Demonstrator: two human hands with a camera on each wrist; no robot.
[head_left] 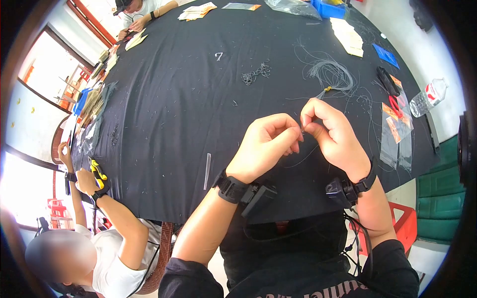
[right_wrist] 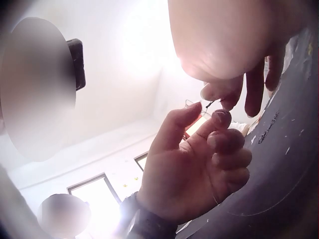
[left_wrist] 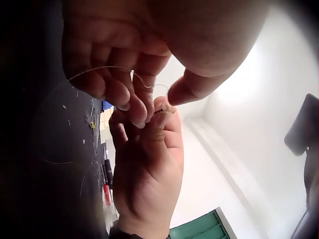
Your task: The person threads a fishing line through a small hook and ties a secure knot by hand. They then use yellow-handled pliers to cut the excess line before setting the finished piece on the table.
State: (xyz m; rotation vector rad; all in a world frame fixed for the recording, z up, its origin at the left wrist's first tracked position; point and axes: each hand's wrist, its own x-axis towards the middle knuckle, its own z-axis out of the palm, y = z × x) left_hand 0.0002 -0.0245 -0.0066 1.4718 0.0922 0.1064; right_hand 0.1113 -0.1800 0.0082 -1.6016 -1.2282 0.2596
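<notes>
My right hand point(head_left: 338, 136) pinches a small dark hook-like piece point(right_wrist: 211, 104) between thumb and index finger; most of it is hidden by the fingertips. Close beside it is my left hand point(head_left: 266, 144), its fingers bent and its thumb point(left_wrist: 184, 92) a little apart from the index finger. A thin clear line point(left_wrist: 107, 67) crosses the left fingers and bends at the thumb tip. In the head view both hands' fingertips come together above the black cloth. A coiled bundle of grey line point(head_left: 333, 74), tied with yellow, lies beyond the right hand.
Small dark pieces point(head_left: 256, 73) lie piled on the black tablecloth point(head_left: 169, 114). Red-handled scissors point(head_left: 396, 107) and clear packets point(head_left: 397, 149) are at the right, near a plastic bottle point(head_left: 428, 98). Another person point(head_left: 114, 243) works at the left with yellow-handled pliers point(head_left: 98, 171) nearby.
</notes>
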